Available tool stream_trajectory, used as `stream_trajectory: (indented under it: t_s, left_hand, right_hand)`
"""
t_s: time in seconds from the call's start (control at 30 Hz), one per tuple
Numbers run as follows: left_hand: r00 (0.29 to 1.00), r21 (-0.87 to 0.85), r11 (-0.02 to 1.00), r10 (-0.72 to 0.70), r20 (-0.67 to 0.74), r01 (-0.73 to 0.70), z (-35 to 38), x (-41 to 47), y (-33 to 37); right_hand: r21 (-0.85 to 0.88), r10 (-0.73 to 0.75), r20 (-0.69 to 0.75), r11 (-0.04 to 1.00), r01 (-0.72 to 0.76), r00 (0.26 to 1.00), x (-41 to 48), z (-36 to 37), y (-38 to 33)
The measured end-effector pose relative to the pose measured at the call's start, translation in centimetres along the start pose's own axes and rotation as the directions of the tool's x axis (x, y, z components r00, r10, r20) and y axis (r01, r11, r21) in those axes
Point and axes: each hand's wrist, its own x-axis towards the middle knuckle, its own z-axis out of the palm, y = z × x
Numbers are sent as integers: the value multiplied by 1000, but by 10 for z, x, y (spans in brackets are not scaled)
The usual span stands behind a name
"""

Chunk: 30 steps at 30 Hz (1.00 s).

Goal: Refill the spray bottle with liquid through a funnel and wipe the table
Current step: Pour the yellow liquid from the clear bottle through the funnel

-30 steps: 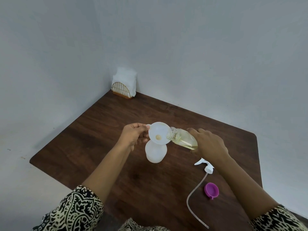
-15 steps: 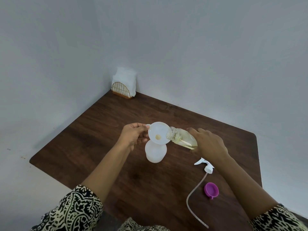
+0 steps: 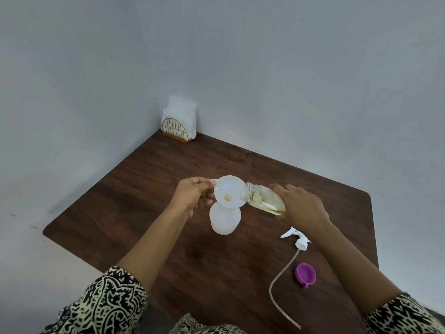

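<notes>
Centrally, on the dark wooden table (image 3: 144, 189): spray bottle (image 3: 225, 220), white, upright, its top off. Funnel (image 3: 226, 186), white, sat in the bottle's neck, with a little yellowish liquid at its hole.

Left hand (image 3: 192, 196): pinched the tab on the funnel's left rim between thumb and fingers.

Right hand (image 3: 304, 208): fingers curled round the base of a clear bottle (image 3: 260, 198), which was tipped almost level. Its open mouth was at the funnel's right rim; whether they touched could not be told. Pale yellow liquid lay along the bottle's lower side.

Near right: sprayer (image 3: 298, 241), white, lying on the table, its tube (image 3: 279, 278) curving toward the near edge. Cap (image 3: 305, 276), purple, just right of the tube.

Far corner: wire holder (image 3: 175, 130), gold, with white napkins (image 3: 180, 112), against the wall.
</notes>
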Motion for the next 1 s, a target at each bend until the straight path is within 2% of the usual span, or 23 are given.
stream_trajectory:
  t_s: [1.0]
  left_hand:
    - [1000, 12, 1000, 5, -21, -5, 2, -1, -1]
  right_hand:
    - [-19, -18, -12, 1000, 18, 1000, 3, 1, 2]
